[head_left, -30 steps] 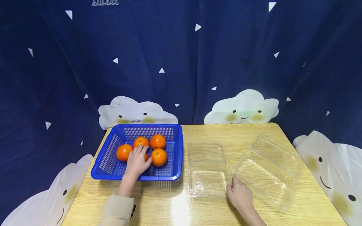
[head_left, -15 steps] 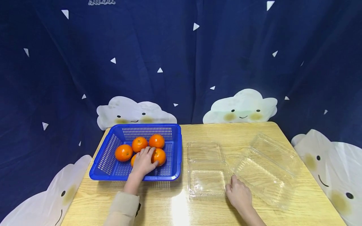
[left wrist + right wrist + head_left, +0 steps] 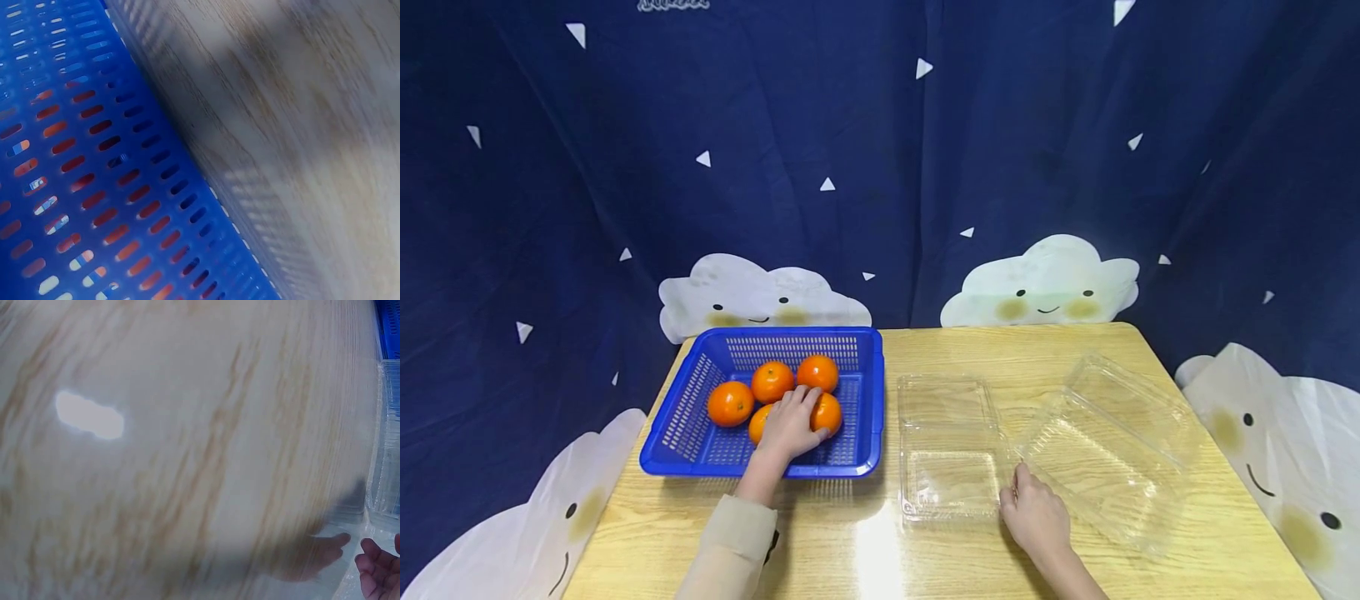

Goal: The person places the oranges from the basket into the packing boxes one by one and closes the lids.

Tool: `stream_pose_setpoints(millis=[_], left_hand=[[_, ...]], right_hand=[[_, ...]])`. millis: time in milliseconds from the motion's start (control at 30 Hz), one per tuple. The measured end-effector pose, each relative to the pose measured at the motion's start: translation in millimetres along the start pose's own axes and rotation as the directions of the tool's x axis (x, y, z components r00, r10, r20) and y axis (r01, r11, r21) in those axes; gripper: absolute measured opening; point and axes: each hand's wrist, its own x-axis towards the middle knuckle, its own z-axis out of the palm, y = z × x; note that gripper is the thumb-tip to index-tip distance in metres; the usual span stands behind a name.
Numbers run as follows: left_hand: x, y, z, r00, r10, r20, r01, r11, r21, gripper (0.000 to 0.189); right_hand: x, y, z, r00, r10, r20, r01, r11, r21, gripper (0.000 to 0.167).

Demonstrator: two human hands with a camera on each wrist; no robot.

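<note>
Inside the blue basket (image 3: pixel 700 468), my left hand (image 3: pixel 790 423) grips the front right orange (image 3: pixel 830 413), thumb at its front and fingers over its left side. A second orange (image 3: pixel 758 422) is partly hidden behind that hand. The left wrist view has only the slotted basket wall (image 3: pixel 119 194), with orange colour showing through. My right hand (image 3: pixel 1037 512) lies at the right edge of an opened clear plastic clamshell box (image 3: pixel 951 483). Its fingers (image 3: pixel 370 565) are loosely curled beside the box edge in the right wrist view.
More oranges lie in the basket: one at left (image 3: pixel 730 404), one at the back (image 3: pixel 772 382), one at back right (image 3: pixel 817 373). Another opened clear clamshell box (image 3: pixel 1105 458) sits slanted on the wooden table (image 3: pixel 820 542) at right. A dark blue curtain (image 3: pixel 880 150) hangs behind.
My left hand has shifted right in the basket, from over the front middle orange onto the front right one, uncovering part of the middle one. My right hand stays in place.
</note>
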Motion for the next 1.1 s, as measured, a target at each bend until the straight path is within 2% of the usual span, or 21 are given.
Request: stream_pose_setpoints(millis=[200, 433, 833, 1100], left_hand=[[3.8, 3.9, 1.2, 1.0, 0.007, 0.027, -0.007, 1.0, 0.013, 0.069], [7.3, 5.2, 4.7, 0.998, -0.011, 0.063, 0.012, 1.0, -0.012, 0.074], [9.1, 7.3, 4.5, 0.998, 0.017, 0.055, -0.016, 1.0, -0.015, 0.071], [9.7, 6.6, 5.6, 0.999, 0.016, 0.037, -0.015, 0.999, -0.039, 0.071]], right_hand=[[-0.3, 1.1, 0.4, 1.0, -0.001, 0.012, 0.001, 1.0, 0.01, 0.012], [0.0, 1.6, 4.0, 1.0, -0.005, -0.021, 0.006, 1.0, 0.011, 0.012], [0.5, 1.7, 2.6, 1.0, 0.009, -0.006, -0.009, 1.0, 0.009, 0.013], [0.4, 1.4, 2.6, 1.0, 0.01, -0.012, -0.01, 1.0, 0.011, 0.012]])
